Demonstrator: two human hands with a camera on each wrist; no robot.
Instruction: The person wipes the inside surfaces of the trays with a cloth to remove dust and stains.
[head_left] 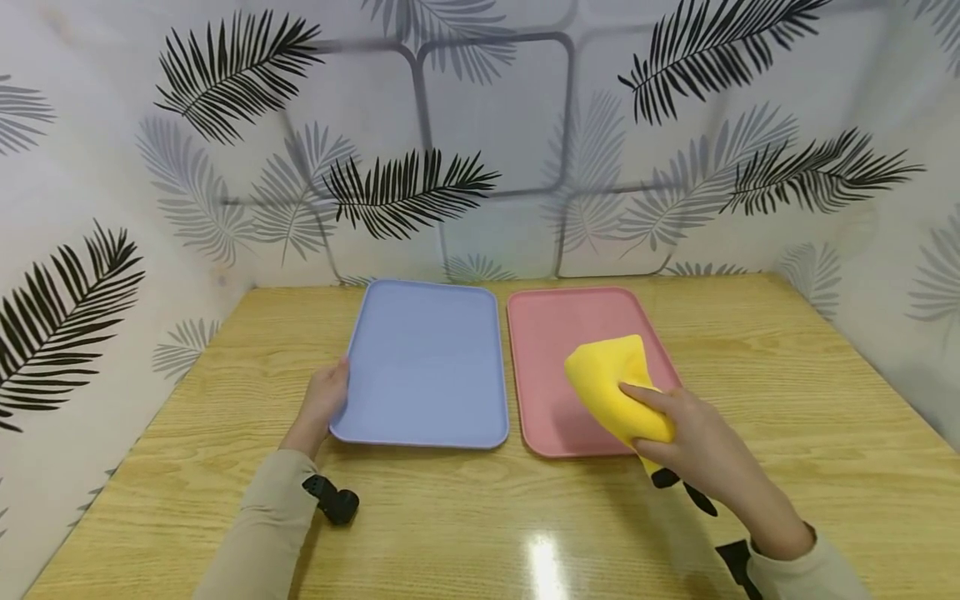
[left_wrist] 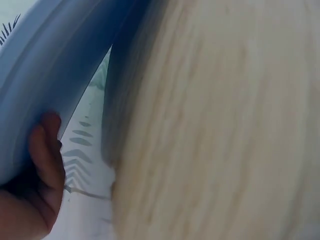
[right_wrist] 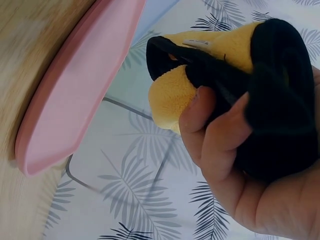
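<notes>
My left hand (head_left: pixel 325 400) grips the left edge of a blue rectangular tray (head_left: pixel 427 367). In the left wrist view, its fingers (left_wrist: pixel 47 150) are curled at the tray's rim, and a gap shows between the tray and the wooden table. My right hand (head_left: pixel 701 442) holds a bunched yellow cloth (head_left: pixel 611 375) above the right part of a pink tray (head_left: pixel 540 383). In the right wrist view, the cloth looks fuzzy, with black trim and a small white label, and the fingers are curled round it. Its full shape is hidden by the folding.
Both trays are side by side on the wooden table (head_left: pixel 465 517), with a narrow gap between them. Behind the table and at both sides stands a leaf-patterned covering (head_left: pixel 495 125). Black straps with small devices (head_left: pixel 333 500) are at my wrists.
</notes>
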